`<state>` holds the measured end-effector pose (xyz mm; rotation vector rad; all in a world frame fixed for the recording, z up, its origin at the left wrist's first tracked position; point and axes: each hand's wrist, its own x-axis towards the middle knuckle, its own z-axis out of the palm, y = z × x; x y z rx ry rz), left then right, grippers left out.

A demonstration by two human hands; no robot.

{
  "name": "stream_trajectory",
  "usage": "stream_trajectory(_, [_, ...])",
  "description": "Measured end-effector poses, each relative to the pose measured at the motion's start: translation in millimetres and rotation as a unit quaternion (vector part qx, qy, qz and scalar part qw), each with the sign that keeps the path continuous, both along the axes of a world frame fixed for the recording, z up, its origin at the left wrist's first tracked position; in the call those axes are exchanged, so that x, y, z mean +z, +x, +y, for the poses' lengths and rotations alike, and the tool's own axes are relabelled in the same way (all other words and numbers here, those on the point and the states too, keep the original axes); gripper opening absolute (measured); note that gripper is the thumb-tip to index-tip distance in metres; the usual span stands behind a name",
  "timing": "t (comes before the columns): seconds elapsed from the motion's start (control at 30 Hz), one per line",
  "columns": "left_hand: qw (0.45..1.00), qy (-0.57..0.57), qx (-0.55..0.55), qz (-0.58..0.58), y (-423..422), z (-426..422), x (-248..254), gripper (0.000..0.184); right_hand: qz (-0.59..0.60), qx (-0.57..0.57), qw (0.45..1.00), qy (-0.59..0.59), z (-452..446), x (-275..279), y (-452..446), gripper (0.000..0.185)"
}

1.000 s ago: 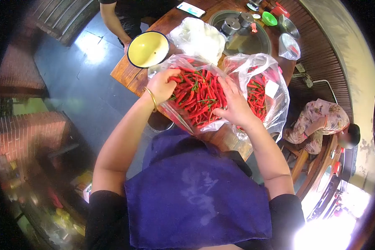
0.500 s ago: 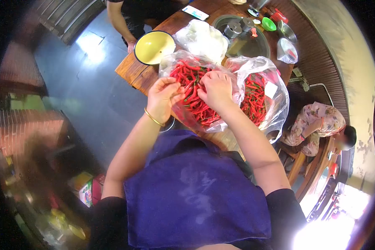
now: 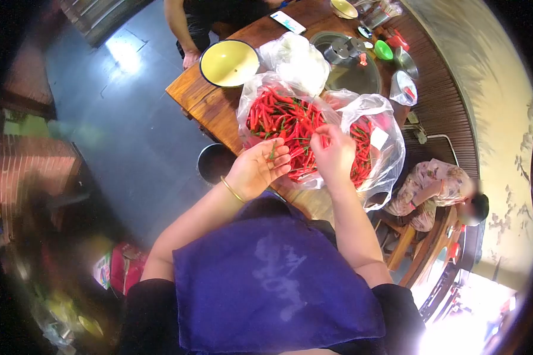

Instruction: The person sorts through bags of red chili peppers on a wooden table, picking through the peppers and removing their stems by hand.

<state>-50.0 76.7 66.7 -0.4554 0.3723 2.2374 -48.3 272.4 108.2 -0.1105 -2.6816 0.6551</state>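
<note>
My left hand is turned palm up at the near left edge of an open plastic bag, its fingers curled around a chili pepper with a green stem. Over the right side of the same bag, my right hand is closed in a pinch; what its fingertips hold is too small to make out. Red chili peppers with green stems fill the bag. Beside it on the right, a second clear bag holds more red chilies.
A yellow bowl and a white plastic bag stand beyond the chilies on the wooden table. Farther back are a round tray with metal containers and a phone. A dark bucket is below the table edge. Two other people are nearby.
My left hand has turned palm up, moved nearer to me and now shows a chili. My right hand has shifted right and closed to a pinch. The view has shifted, revealing more of the bucket.
</note>
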Motion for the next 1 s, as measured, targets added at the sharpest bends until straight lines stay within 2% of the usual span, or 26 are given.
stream_trajectory(0.03, [1.000,0.012,0.004,-0.007,0.7,3.7,-4.1,0.020,-0.007,0.042,0.995,-0.087,-2.3,-3.2,7.7,0.008])
stream_trajectory(0.07, [1.000,0.005,0.014,-0.013,0.9,6.3,-4.5,0.020,-0.003,0.093,0.992,-0.086,-6.9,-3.3,15.9,0.010])
stream_trajectory(0.13, [0.999,-0.009,0.033,-0.026,1.3,10.6,-5.4,0.018,0.018,0.174,0.984,0.019,-17.2,10.6,29.4,0.011])
stream_trajectory(0.33, [0.995,-0.098,0.035,0.002,3.2,-4.9,-11.6,0.014,-0.030,-0.004,0.997,-0.072,9.6,-7.0,19.3,0.014])
stream_trajectory(0.37, [0.990,-0.133,0.036,-0.011,3.5,-5.9,-7.2,0.016,-0.033,0.009,0.998,-0.045,11.3,-5.5,13.5,0.018])
stream_trajectory(0.47, [0.990,-0.140,0.006,-0.007,5.4,-14.5,-6.4,0.019,0.021,0.051,0.996,0.065,10.3,-14.1,-13.3,0.024])
stream_trajectory(0.6, [0.993,-0.110,-0.029,0.025,7.1,-25.0,0.1,0.020,-0.097,0.100,0.967,0.214,7.2,-27.0,-42.5,0.019])
stream_trajectory(0.77, [0.999,-0.051,-0.011,0.006,5.7,-40.1,-8.4,0.020,-0.014,0.093,0.984,0.152,8.6,-11.0,-49.1,0.016])
stream_trajectory(0.87, [0.997,-0.068,-0.007,-0.035,5.0,-40.4,-1.6,0.020,0.062,0.076,0.990,0.100,-0.3,3.6,-42.1,0.013])
stream_trajectory(0.9, [0.997,-0.061,-0.008,-0.048,5.0,-39.0,2.9,0.020,0.053,0.106,0.993,0.004,-8.3,10.7,-40.1,0.013])
stream_trajectory(1.0, [0.997,-0.035,0.005,-0.073,5.4,-37.1,7.9,0.019,-0.048,0.234,0.966,-0.096,-38.2,13.8,-19.0,0.014])
